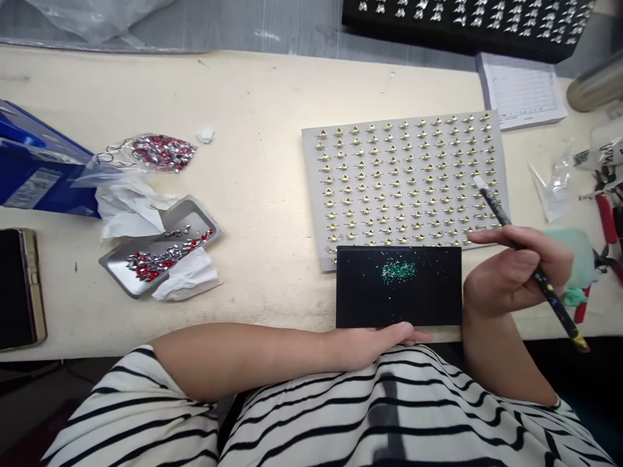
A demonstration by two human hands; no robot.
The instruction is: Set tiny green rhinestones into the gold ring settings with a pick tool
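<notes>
the right hand [516,272] has a closed grip on a speckled black pick [496,214], its pale tip over a grey board [311,168] set with rows of small gold settings [403,162]. the left hand [374,344] lies open and empty at the near edge of a black pad [360,298] strewn with green rhinestones [398,272], which overlaps the board on the cream table [253,97], a metal tray of red stones [114,263] to the left.

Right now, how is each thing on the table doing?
Right hand: holding a speckled pencil-like tool, raised.
Left hand: resting against the black pad's edge.
Black pad: overlapping the grey board, green gems heaped on it.
Grey board: covered in rows of gold pieces.
Metal tray: holding red and silver stones.
</notes>
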